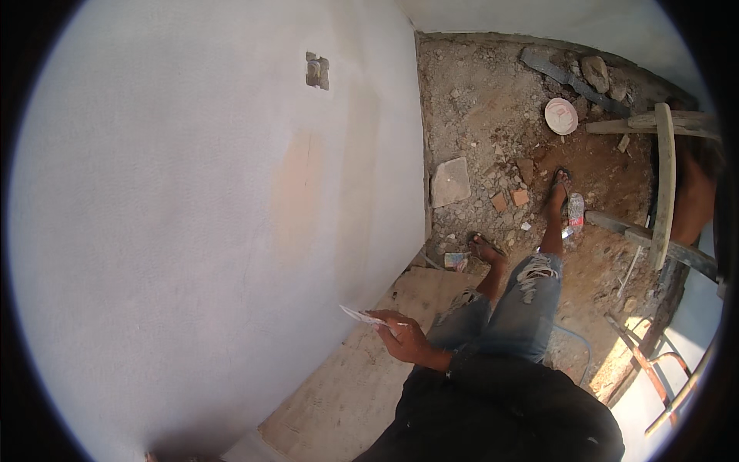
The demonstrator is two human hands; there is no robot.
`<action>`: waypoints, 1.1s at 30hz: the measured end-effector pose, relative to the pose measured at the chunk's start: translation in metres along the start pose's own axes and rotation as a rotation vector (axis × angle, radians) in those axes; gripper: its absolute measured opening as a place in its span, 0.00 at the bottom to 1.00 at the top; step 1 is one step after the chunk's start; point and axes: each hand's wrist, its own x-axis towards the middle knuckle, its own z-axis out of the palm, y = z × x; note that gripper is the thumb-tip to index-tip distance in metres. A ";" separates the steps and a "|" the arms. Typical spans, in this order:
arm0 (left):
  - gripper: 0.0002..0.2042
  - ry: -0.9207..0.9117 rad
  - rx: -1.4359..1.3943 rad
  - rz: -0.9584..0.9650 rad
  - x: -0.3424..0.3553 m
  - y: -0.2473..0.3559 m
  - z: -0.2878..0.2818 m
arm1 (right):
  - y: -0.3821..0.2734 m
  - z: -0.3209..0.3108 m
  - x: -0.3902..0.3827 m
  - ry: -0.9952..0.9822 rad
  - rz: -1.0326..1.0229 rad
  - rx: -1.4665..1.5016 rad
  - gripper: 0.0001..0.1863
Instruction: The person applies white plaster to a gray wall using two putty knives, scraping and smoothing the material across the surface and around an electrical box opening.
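My left hand point(402, 339) is closed on a thin, flat, white-smeared tool point(359, 313), seen nearly edge-on, held out beside the white wall point(177, 192). A pale peach patch point(300, 189) and a vertical beige streak mark the wall, below and beside a small square hole with rough edges point(316, 71). My legs in torn jeans point(516, 308) and sandalled feet point(558, 185) show below me. I do not see my right hand.
Rubble ground point(485, 92) holds a round white container point(561, 116), stones and brick pieces point(520, 197). A pale board point(315, 400) lies along the wall. Wooden planks point(662, 185) and rusty bars point(643, 362) crowd the right, beside a brown shape I cannot make out.
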 end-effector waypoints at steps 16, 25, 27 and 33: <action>0.20 0.088 -0.133 -0.055 -0.001 -0.007 -0.004 | -0.148 -0.097 0.251 0.515 -0.521 -0.254 0.15; 0.18 0.114 0.201 0.060 -0.003 -0.010 -0.006 | -0.134 -0.010 0.177 0.416 -0.668 -0.441 0.27; 0.18 0.093 0.027 -0.039 0.000 -0.001 -0.008 | -0.135 -0.027 0.173 0.353 -0.664 -0.380 0.24; 0.18 0.092 -0.196 -0.194 -0.017 -0.013 -0.016 | -0.184 -0.110 0.278 0.593 -0.588 -0.421 0.18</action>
